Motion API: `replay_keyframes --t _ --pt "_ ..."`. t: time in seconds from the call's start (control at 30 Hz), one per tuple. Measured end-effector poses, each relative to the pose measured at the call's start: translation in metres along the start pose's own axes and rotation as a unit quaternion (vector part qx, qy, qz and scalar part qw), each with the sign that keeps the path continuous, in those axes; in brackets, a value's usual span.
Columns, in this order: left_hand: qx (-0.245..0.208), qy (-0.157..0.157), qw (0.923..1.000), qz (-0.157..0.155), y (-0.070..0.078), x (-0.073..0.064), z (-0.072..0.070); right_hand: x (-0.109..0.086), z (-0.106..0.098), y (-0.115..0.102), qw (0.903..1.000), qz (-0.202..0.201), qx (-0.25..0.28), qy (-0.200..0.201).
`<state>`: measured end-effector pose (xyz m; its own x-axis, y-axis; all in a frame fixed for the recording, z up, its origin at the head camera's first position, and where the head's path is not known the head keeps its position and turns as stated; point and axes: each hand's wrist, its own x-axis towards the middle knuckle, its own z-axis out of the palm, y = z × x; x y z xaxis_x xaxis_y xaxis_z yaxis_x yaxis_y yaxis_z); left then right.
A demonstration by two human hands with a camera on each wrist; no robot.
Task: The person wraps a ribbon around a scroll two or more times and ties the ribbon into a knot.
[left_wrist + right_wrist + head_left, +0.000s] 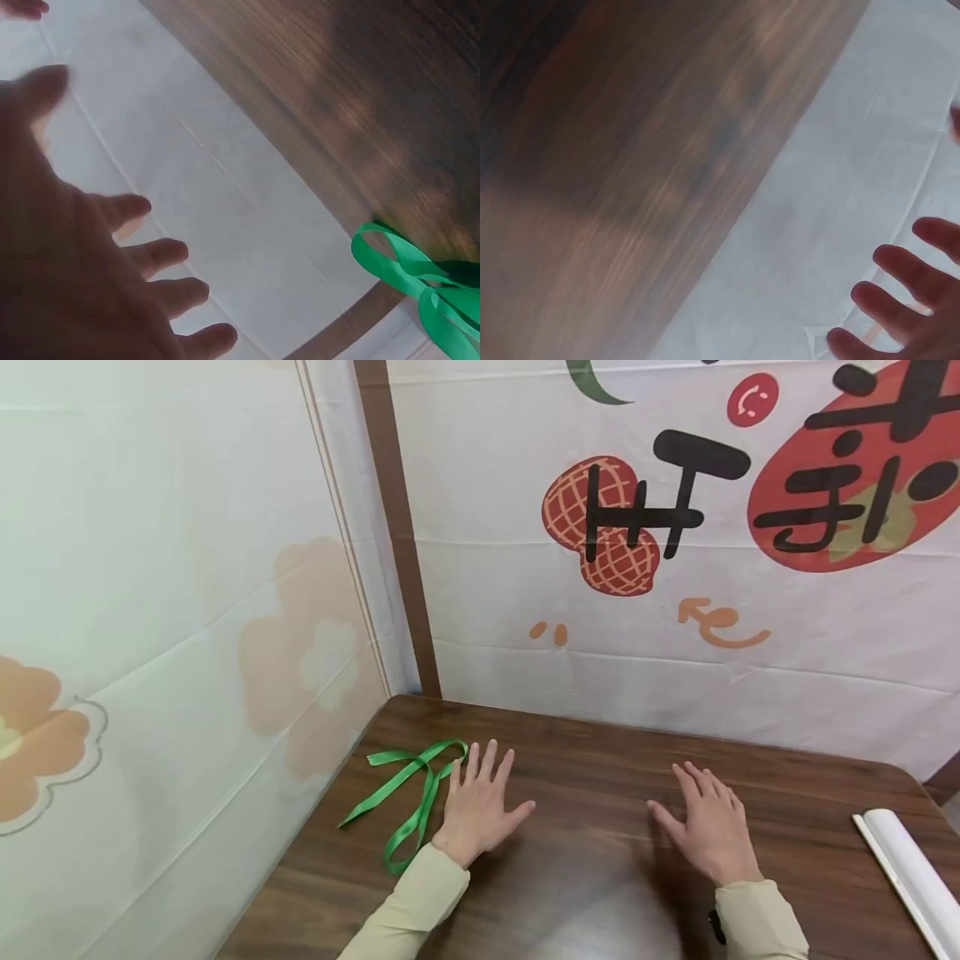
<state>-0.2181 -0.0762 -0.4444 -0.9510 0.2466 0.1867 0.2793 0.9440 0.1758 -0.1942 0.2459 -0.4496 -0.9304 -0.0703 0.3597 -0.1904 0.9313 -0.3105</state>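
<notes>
A green ribbon [411, 777] lies in loose loops on the left part of the brown wooden table [592, 860]. My left hand [480, 810] hovers just right of it with fingers spread and holds nothing; its fingertips overlap the ribbon's edge in the head view. In the left wrist view the ribbon [405, 270] shows at the lower right, apart from the spread fingers [180, 296]. My right hand [712, 827] is over the table's right half, fingers extended, nothing in its grasp. The right wrist view shows its fingers [900, 300] in front of the white backdrop.
A long white roll-like object [911, 877] lies along the table's right side. White printed fabric [480, 527] hangs behind the table, and another flowered sheet [187, 568] borders its left edge. A brown vertical strip [401, 527] stands at the back left corner.
</notes>
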Motion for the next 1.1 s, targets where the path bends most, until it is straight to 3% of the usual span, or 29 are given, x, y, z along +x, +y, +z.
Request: replay_keyframes --t 0.17,0.27,0.43,0.67,0.9,1.1 --pt "0.004 0.041 0.999 0.017 -0.008 -0.006 -0.002 0.001 0.002 -0.008 0.9942 -0.041 0.028 0.096" --pt "0.001 0.05 0.9986 0.019 -0.015 -0.009 -0.003 0.001 0.004 -0.012 0.9922 -0.053 0.037 0.107" --pt "0.0 0.064 0.9979 0.01 -0.032 -0.019 -0.005 0.0 0.011 -0.023 0.9953 -0.041 0.045 0.075" --pt "-0.002 0.076 0.995 -0.064 -0.062 -0.035 -0.001 0.002 0.02 -0.035 0.9981 -0.02 0.055 0.023" --pt "0.0 0.071 0.9894 -0.127 -0.087 -0.049 0.006 0.006 0.031 -0.051 0.9971 -0.038 0.066 -0.009" --pt "-0.01 0.054 0.9866 -0.154 -0.099 -0.054 0.004 0.009 0.043 -0.077 0.9955 -0.058 0.062 -0.04"
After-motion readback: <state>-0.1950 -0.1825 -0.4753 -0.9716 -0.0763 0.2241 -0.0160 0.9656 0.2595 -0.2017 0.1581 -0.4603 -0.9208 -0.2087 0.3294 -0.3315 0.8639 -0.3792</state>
